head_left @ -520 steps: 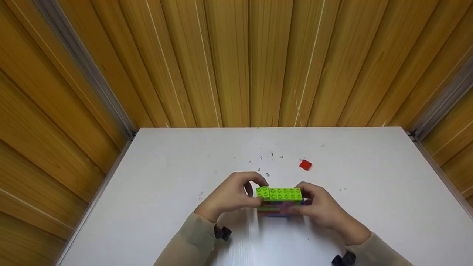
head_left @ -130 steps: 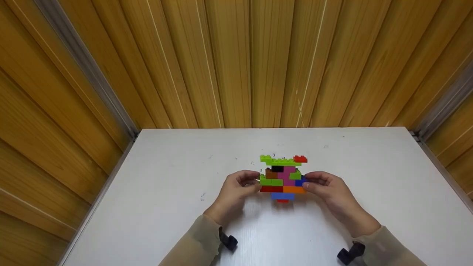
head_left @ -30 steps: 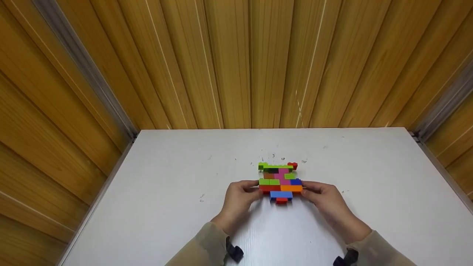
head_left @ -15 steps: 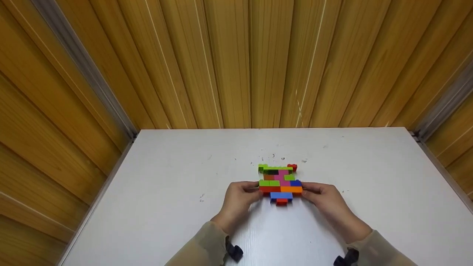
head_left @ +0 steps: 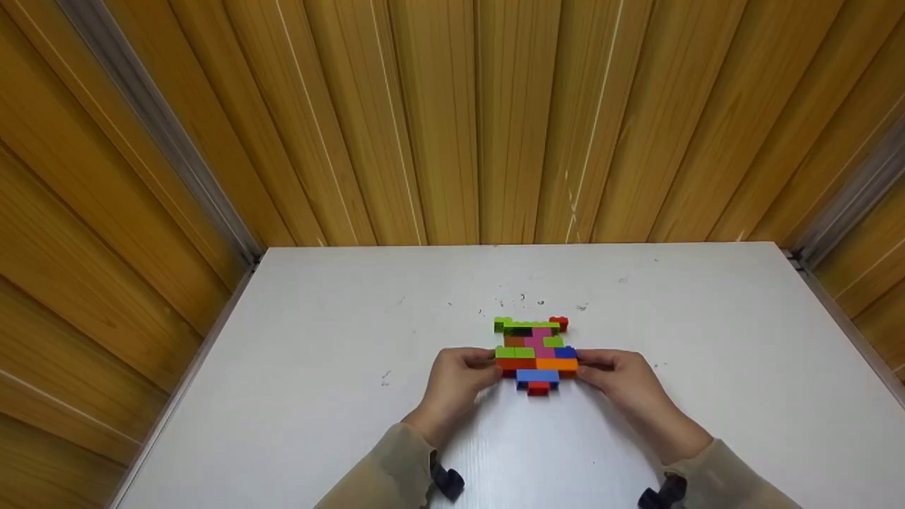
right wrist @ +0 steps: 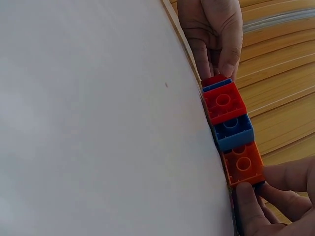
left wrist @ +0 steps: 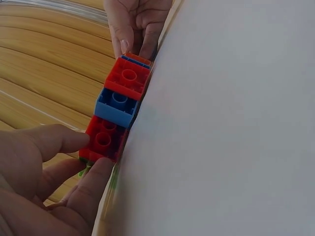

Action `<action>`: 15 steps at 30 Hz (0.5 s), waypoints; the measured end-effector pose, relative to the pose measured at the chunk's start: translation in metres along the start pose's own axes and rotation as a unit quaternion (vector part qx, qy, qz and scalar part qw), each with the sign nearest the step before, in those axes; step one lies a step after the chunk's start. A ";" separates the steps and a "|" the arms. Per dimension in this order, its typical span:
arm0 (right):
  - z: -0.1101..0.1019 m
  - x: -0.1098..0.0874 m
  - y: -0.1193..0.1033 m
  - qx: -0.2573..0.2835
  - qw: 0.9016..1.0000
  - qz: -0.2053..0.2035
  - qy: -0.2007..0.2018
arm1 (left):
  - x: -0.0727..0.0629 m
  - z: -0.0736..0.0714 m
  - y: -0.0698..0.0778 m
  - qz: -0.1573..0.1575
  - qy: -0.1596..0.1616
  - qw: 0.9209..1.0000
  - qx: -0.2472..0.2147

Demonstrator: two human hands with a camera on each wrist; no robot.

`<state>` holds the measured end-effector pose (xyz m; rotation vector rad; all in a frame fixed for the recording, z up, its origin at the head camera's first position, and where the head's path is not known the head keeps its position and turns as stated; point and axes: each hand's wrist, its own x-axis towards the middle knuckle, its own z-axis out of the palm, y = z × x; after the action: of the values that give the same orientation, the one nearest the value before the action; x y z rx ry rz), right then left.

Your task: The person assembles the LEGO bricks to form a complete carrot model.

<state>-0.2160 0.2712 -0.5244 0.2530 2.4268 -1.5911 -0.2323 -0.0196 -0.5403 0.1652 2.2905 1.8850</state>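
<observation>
A build of toy building bricks (head_left: 544, 346) lies on its back on the white table, its underside facing me. Green and red bricks form its far end; a small red brick (head_left: 538, 388) sits at the near end, on a light blue brick (head_left: 537, 375). My left hand (head_left: 456, 382) pinches the red brick on the left side (left wrist: 104, 137) between thumb and fingers. On the other side, my right hand (head_left: 626, 385) pinches the orange brick (right wrist: 244, 163). Hollow brick undersides with round tubes show in both wrist views.
The white tabletop (head_left: 339, 318) spreads around the build, with small dark scuff marks beyond it. Wood-patterned panels (head_left: 438, 120) rise behind the table. Black camera mounts (head_left: 447, 482) are strapped at both wrists.
Earlier the build stood upright with a red brick loose on the table; later it was tilted with that red brick on top. Now it lies back, having barely moved in the last second.
</observation>
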 end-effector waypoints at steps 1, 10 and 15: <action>0.001 0.000 0.000 -0.002 1.000 -0.001 0.000 | 0.000 -0.001 0.000 -0.002 0.002 1.000 0.002; 0.000 -0.002 -0.001 -0.022 1.000 -0.017 0.010 | 0.000 -0.001 0.000 -0.010 0.007 1.000 0.023; -0.003 -0.003 0.001 -0.025 0.999 -0.023 0.023 | 0.001 0.003 0.001 -0.012 0.007 1.000 0.018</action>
<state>-0.2129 0.2738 -0.5232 0.2285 2.5206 -1.5582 -0.2325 -0.0164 -0.5395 0.1279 2.3249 1.8408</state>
